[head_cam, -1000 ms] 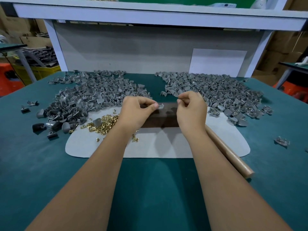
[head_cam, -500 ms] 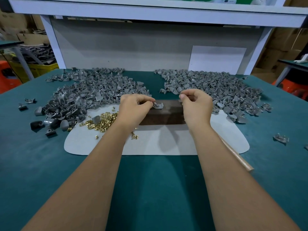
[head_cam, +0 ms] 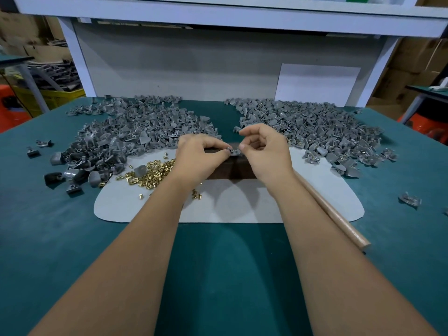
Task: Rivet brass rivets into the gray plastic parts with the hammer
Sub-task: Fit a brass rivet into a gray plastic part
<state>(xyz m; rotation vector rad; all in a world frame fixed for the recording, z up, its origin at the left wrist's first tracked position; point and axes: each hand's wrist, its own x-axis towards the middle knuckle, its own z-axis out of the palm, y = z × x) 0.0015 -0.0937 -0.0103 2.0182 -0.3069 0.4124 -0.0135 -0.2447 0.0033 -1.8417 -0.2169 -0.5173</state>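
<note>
Head view. At frame centre, the left hand (head_cam: 198, 156) and right hand (head_cam: 265, 151) meet over a dark brown block (head_cam: 238, 169), both pinching one small gray plastic part (head_cam: 234, 151) between curled fingertips. The block lies on a pale gray mat (head_cam: 242, 204) on the teal table (head_cam: 72, 238). Loose brass rivets (head_cam: 150, 174) are heaped on the mat left of centre, just beside the left wrist. Piles of gray parts fill the upper left (head_cam: 135, 132) and upper right (head_cam: 312, 127). The hammer's wooden handle (head_cam: 337, 214) runs along the right forearm towards the lower right, its head hidden.
</note>
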